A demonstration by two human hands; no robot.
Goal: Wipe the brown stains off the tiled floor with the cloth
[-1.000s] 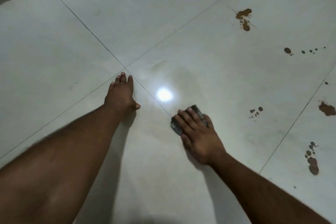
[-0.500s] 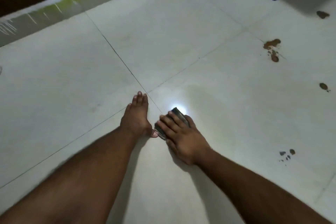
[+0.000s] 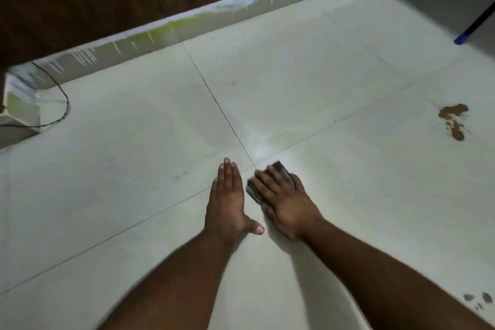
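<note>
We found the left hand (image 3: 227, 205) flat, fingers straight on the tiled floor (image 3: 134, 182), right hand (image 3: 286, 205) pressing the cloth (image 3: 281, 169) with extended fingers at centre frame, brown stains (image 3: 454, 120) at right edge.

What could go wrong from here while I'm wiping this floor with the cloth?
The cloth under your right hand sits on tile that already looks clean, while the brown stain lies far to the right and the smaller spots near your right forearm; they may be missed or smeared by your arm. Your left hand bears flat on glossy tile, which might slip if wet. The black cable at far left could snag if you shuffle that way.
</note>
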